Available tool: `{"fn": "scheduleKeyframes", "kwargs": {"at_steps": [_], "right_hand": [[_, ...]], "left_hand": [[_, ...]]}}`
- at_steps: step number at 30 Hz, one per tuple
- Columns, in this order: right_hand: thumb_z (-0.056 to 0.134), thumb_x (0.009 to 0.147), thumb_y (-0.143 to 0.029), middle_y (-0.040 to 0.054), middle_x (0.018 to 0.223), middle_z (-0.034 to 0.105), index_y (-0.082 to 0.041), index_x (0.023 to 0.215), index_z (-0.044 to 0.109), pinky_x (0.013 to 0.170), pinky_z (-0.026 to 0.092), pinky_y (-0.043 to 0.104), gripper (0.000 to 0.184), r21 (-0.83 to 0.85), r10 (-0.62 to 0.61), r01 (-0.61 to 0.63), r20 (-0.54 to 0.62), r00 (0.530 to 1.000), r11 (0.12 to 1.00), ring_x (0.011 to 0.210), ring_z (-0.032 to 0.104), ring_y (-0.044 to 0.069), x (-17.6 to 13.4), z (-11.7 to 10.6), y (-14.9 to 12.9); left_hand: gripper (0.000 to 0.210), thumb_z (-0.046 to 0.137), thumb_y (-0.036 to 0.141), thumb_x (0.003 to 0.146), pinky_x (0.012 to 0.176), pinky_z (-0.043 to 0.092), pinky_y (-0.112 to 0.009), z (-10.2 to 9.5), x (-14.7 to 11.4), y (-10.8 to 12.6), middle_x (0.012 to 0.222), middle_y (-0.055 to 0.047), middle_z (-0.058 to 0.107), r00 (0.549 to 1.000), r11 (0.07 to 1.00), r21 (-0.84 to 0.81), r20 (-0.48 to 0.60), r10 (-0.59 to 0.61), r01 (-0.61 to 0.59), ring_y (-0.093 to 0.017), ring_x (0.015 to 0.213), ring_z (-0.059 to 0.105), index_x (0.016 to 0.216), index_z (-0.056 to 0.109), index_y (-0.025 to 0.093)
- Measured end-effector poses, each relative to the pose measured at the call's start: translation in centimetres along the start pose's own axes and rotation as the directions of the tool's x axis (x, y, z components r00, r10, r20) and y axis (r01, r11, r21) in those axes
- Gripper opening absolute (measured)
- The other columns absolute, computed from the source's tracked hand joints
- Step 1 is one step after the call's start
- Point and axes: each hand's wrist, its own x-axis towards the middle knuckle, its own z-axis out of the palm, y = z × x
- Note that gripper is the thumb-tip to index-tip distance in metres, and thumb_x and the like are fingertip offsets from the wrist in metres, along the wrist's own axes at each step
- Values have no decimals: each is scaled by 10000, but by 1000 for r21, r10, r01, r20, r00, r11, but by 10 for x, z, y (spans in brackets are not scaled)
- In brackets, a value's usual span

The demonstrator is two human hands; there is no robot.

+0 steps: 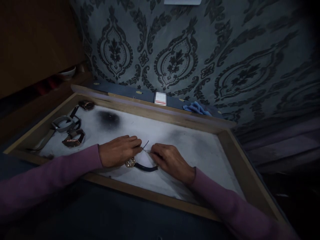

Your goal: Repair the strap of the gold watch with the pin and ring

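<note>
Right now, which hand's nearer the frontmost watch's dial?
Left. The left hand is right beside the dial; the right hand is farther, by the end of the dark strap.

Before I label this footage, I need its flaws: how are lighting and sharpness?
Head view throughout: dim, near-black at upper and lower right; white tray base paler; nearest watch, dial details unclear; thin metal piece at the right hand indistinct; white card pixelated.

Two hands (121, 151) (171, 161); at least three watches (130, 162) (71, 142) (87, 105)
</note>
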Motion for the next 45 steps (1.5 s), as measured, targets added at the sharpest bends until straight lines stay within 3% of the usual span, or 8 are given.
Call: {"fn": "scheduleKeyframes", "kwargs": {"at_steps": [12,33,36,42,45], "right_hand": [[511,892,-98,9,683,579,-168,721,533,582,356,239,186,-1,18,-18,-10,1000,1000,598,522,120,0,1,0],[484,907,-125,18,705,597,-170,753,560,592,378,250,177,29,2,-2,-13,1000,1000,615,539,129,0,0,5],[485,924,-127,26,733,608,-165,774,567,604,384,250,175,-14,-3,3,-3,1000,1000,637,555,132,0,0,5],[437,979,-164,40,723,595,-161,775,566,579,333,266,241,-275,-90,85,-6,996,958,632,530,141,0,2,4],[411,991,-172,42,722,597,-160,773,574,575,326,268,272,-296,-97,90,-10,995,951,627,522,138,-1,2,5]], "left_hand": [[242,427,42,900,815,435,-346,-1,1,0,1046,-113,572,999,1000,-13,37,-9,10,-233,935,503,1069,583,117],[291,434,-10,873,784,436,-324,-1,0,-4,1021,-93,584,1000,999,-39,3,-4,4,-211,895,503,1069,583,145],[300,429,-13,874,785,435,-323,-3,-1,-4,1016,-91,582,1000,999,-48,14,-12,13,-210,893,505,1073,587,146],[348,426,-28,852,774,433,-324,-5,-1,-7,1013,-89,579,999,998,-52,24,-27,28,-211,890,503,1087,596,165],[361,434,-34,845,762,433,-324,-5,-1,-7,1004,-86,581,1000,997,-65,11,-28,28,-212,883,508,1092,598,171]]}}
